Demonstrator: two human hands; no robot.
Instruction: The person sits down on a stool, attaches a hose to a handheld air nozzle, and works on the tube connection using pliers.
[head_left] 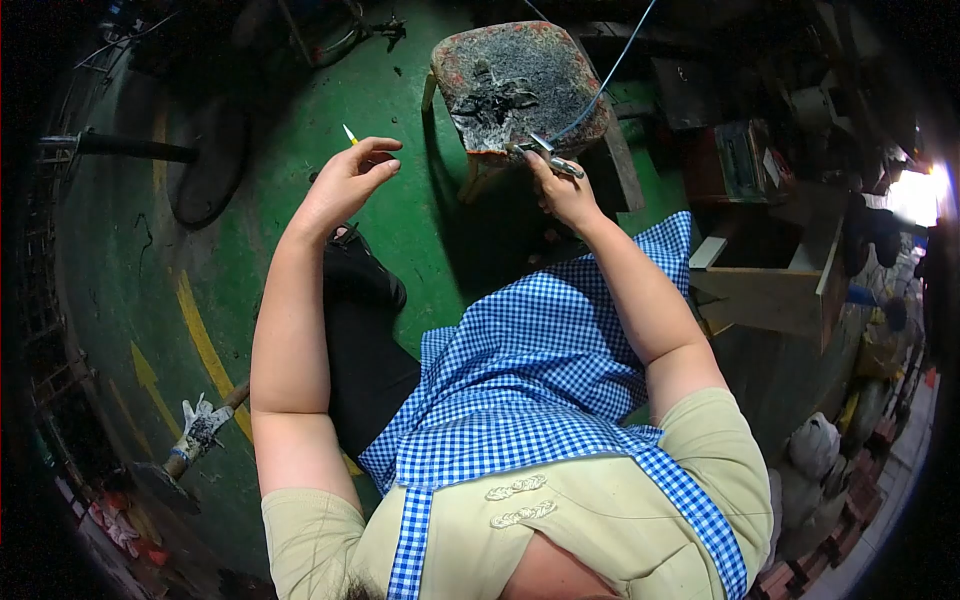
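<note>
A worn, speckled stool [570, 75] stands at the top centre, with dark residue on its seat. My right hand [568, 192] is closed round a small metal hand tool [566, 167] at the stool's front edge. A thin blue cable [603, 90] comes down over the seat to the tool; whether they touch is unclear. My left hand [352, 182] is raised left of the stool, fingers curled, thumb and index tips apart. A slim pointed tool [352, 136], pale at the tip and yellow below, sticks out from behind its knuckles; the rest is hidden by the hand.
Green floor [410, 210] with yellow markings surrounds the stool. An open wooden drawer or box [770, 290] is at the right, below stacked items [745, 160]. A dark round base with a pole [210, 180] stands left. A soiled glove [202, 422] hangs on a post lower left.
</note>
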